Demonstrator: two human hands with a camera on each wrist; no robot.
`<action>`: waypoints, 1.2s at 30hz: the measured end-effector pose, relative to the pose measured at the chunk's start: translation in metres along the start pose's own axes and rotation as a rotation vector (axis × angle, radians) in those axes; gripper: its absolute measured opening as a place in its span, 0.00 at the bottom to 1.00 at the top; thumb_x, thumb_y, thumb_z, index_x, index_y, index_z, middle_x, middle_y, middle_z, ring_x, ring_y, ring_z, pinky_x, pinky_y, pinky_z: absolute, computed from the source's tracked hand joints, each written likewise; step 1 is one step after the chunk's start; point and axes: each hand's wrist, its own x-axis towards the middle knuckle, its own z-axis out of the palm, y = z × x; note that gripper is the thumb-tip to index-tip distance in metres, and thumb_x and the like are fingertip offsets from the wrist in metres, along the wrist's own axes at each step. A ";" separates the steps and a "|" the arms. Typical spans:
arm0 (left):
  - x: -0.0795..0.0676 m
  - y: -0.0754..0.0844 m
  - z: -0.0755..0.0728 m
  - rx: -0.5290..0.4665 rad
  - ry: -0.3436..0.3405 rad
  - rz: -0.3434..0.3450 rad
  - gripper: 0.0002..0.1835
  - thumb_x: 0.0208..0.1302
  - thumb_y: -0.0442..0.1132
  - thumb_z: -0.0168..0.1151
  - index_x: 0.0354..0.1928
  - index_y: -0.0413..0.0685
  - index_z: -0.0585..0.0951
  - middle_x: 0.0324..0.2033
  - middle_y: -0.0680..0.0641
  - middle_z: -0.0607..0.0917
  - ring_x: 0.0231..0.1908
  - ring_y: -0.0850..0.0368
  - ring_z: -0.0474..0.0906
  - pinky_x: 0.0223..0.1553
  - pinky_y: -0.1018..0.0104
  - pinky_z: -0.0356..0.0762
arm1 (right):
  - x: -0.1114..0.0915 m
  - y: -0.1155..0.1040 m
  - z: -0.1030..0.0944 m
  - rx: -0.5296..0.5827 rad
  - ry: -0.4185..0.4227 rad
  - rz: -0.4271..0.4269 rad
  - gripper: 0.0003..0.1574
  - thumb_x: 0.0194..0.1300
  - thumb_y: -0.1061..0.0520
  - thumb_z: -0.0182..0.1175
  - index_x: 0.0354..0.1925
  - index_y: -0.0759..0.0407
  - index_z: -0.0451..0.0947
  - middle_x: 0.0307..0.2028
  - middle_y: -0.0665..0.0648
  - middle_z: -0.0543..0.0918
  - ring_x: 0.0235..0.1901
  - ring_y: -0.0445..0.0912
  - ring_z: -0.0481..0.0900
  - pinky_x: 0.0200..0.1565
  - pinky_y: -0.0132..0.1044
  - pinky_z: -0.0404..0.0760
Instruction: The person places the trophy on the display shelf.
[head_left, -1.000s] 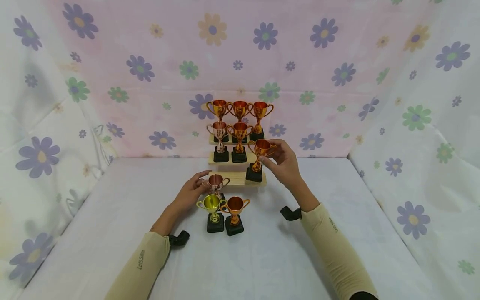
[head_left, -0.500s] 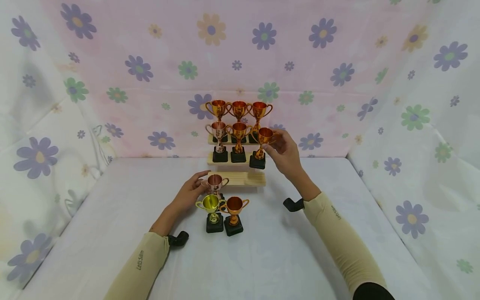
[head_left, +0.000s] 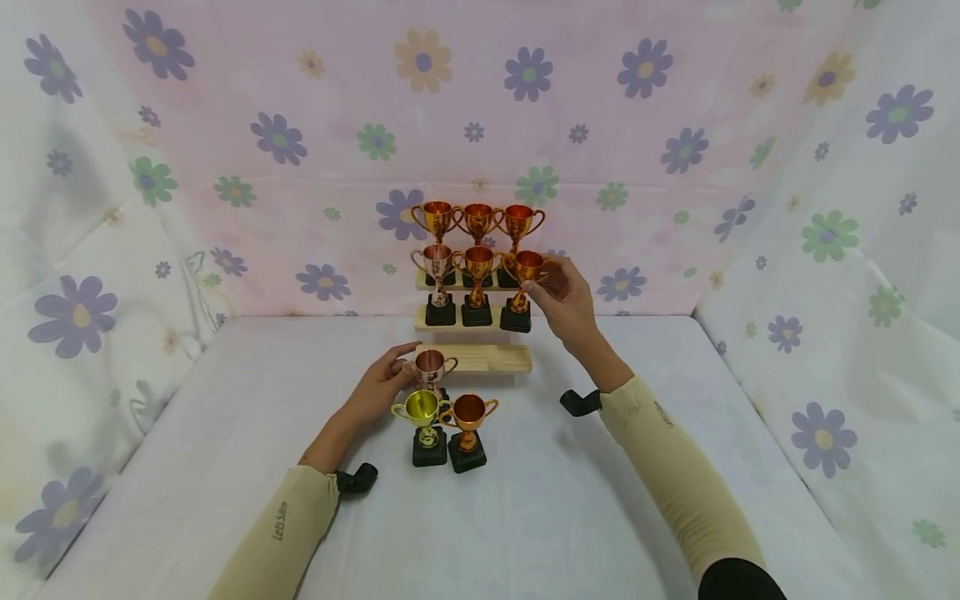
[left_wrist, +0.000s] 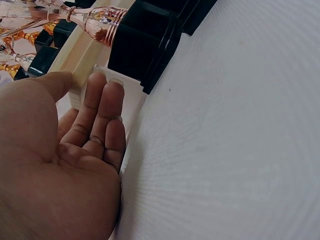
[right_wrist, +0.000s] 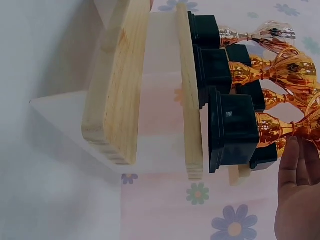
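My right hand (head_left: 566, 302) pinches the bowl and stem of an orange-gold trophy cup (head_left: 528, 267) at the right end of the middle step. Its black base (right_wrist: 232, 131) is upright, close to that plank; whether it touches is hard to tell. Left of it stand an orange-gold trophy (head_left: 478, 265) and a rose-gold trophy (head_left: 438, 263). My left hand (head_left: 375, 390) holds the left end of the stepped wooden stand's lowest plank (head_left: 487, 358), thumb against the wood (left_wrist: 82, 52). A rose-gold trophy (head_left: 431, 365) stands just beside those fingers.
On the top step stand several orange-gold trophies (head_left: 477, 218). In front of the stand, a yellow-gold trophy (head_left: 422, 408) and an orange one (head_left: 470, 412) stand close together on the white cloth (head_left: 525, 517). A flowered backdrop (head_left: 337, 83) rises behind.
My right hand has lifted its trophy from above the lowest step up and back to the right end of the middle step, then slightly lower and inward. My left hand stays put.
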 end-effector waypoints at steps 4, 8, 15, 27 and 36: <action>0.000 0.000 0.000 0.016 -0.002 0.006 0.27 0.85 0.36 0.50 0.81 0.45 0.63 0.51 0.37 0.87 0.47 0.55 0.86 0.58 0.55 0.83 | 0.004 0.014 -0.001 0.011 0.011 0.028 0.30 0.74 0.67 0.65 0.71 0.67 0.71 0.55 0.58 0.81 0.52 0.48 0.81 0.53 0.30 0.82; 0.000 0.000 -0.001 0.022 0.003 0.008 0.27 0.85 0.37 0.51 0.81 0.46 0.63 0.52 0.37 0.87 0.47 0.55 0.86 0.58 0.57 0.83 | 0.005 0.019 -0.001 0.019 0.014 0.037 0.30 0.73 0.63 0.68 0.70 0.64 0.73 0.56 0.59 0.81 0.54 0.48 0.82 0.56 0.32 0.82; -0.001 0.000 0.000 0.018 -0.002 0.007 0.27 0.85 0.38 0.50 0.81 0.46 0.64 0.53 0.37 0.87 0.48 0.55 0.86 0.59 0.54 0.82 | 0.006 0.019 0.000 0.002 0.006 0.033 0.29 0.74 0.61 0.68 0.69 0.63 0.74 0.56 0.59 0.81 0.54 0.48 0.82 0.55 0.33 0.82; 0.000 0.000 -0.001 0.015 -0.011 0.017 0.27 0.85 0.38 0.50 0.81 0.46 0.63 0.53 0.37 0.87 0.49 0.53 0.86 0.56 0.62 0.81 | 0.009 0.023 0.003 -0.008 0.011 0.061 0.28 0.75 0.61 0.66 0.68 0.66 0.73 0.54 0.57 0.80 0.53 0.45 0.81 0.54 0.30 0.81; -0.001 0.000 -0.001 0.020 -0.011 0.007 0.27 0.85 0.39 0.51 0.81 0.47 0.63 0.55 0.37 0.87 0.49 0.53 0.86 0.60 0.54 0.81 | 0.012 0.024 0.005 0.001 0.016 0.076 0.28 0.75 0.66 0.64 0.69 0.70 0.71 0.54 0.55 0.80 0.52 0.43 0.81 0.54 0.29 0.81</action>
